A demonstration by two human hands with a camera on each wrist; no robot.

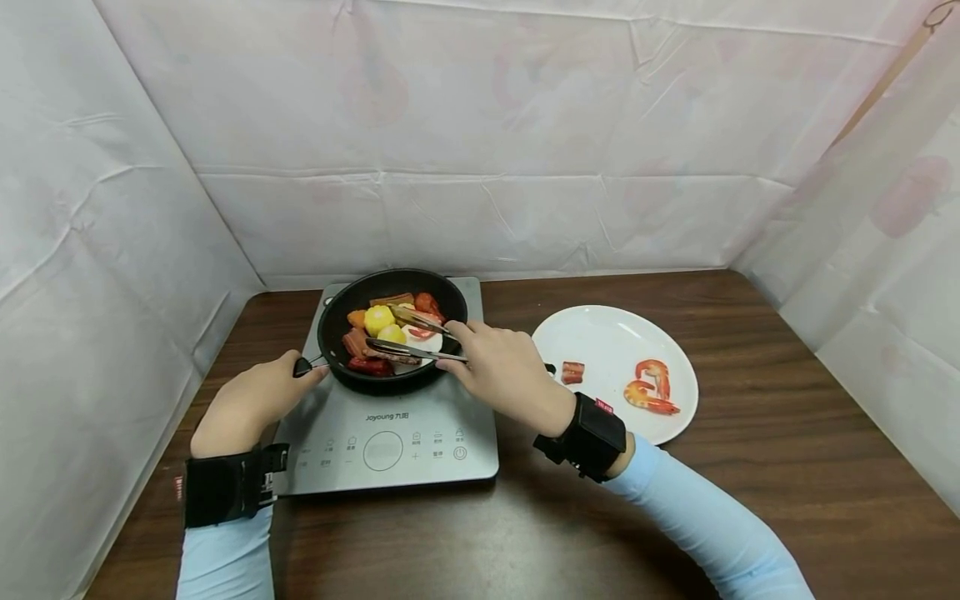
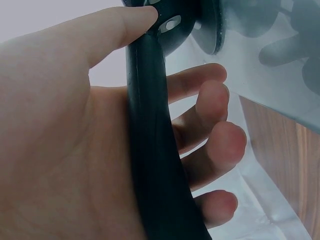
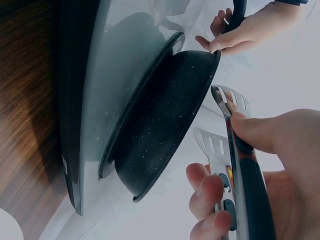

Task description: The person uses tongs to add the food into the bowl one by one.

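A dark frying pan [image 1: 336,332] sits over the induction cooker, with food in it: yellow balls [image 1: 379,320], sausage-like pieces [image 1: 371,367], brown strips and a white egg-like piece. My left hand [image 1: 258,398] grips the pan's black handle [image 2: 150,130], thumb along its top and fingers curled underneath. From the right, my right hand [image 1: 510,367] holds metal tongs [image 1: 412,350] with black grips. Their slotted ends [image 3: 212,142] stand apart over the food; in the right wrist view nothing shows between them.
The grey induction cooker [image 1: 337,462] lies flat on the brown wooden table [image 1: 757,400]. A white plate [image 1: 577,329] at right bears two shrimp [image 1: 651,405] and a small reddish-brown piece [image 1: 572,372]. Pale sheeting [image 1: 480,225] hangs behind and at both sides.
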